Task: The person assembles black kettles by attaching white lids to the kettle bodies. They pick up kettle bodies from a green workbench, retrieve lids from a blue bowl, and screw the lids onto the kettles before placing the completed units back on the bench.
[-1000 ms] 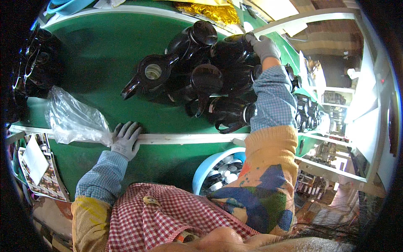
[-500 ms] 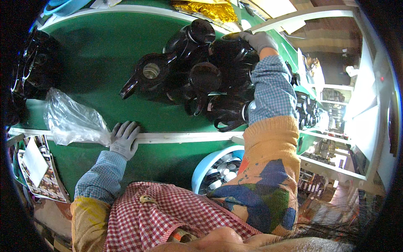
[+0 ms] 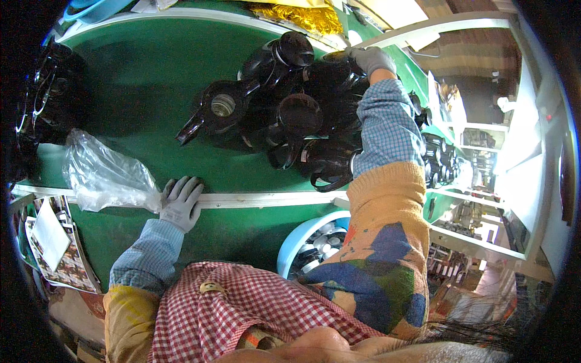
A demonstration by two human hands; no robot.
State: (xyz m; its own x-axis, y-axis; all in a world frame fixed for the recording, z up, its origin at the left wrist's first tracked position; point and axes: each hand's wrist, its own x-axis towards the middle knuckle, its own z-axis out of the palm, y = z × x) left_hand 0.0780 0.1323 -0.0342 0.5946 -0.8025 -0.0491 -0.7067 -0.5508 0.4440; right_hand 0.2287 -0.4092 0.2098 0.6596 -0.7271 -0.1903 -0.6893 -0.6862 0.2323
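Note:
Several glossy black jugs stand close together on the green work surface. My right hand, in a grey glove, reaches to the far right of the group, its fingers curled over the top of a black jug. At the group's left, an open-topped black jug points its long spout or handle toward near left. Another black jug sits in the middle. My left hand, also gloved, lies flat with fingers spread on the white rail. A clear plastic bag touches it at the thumb side.
More black jugs stand at the far left. A light-blue basin of small lids is below the rail, near my right forearm. Gold tinsel lies beyond the far edge. Printed sheets hang at lower left. Further black items stand right.
The cluster of jugs has shifted slightly right and nearer. My right hand has moved a little left, still on the far jug. My left hand stays on the rail beside the bag.

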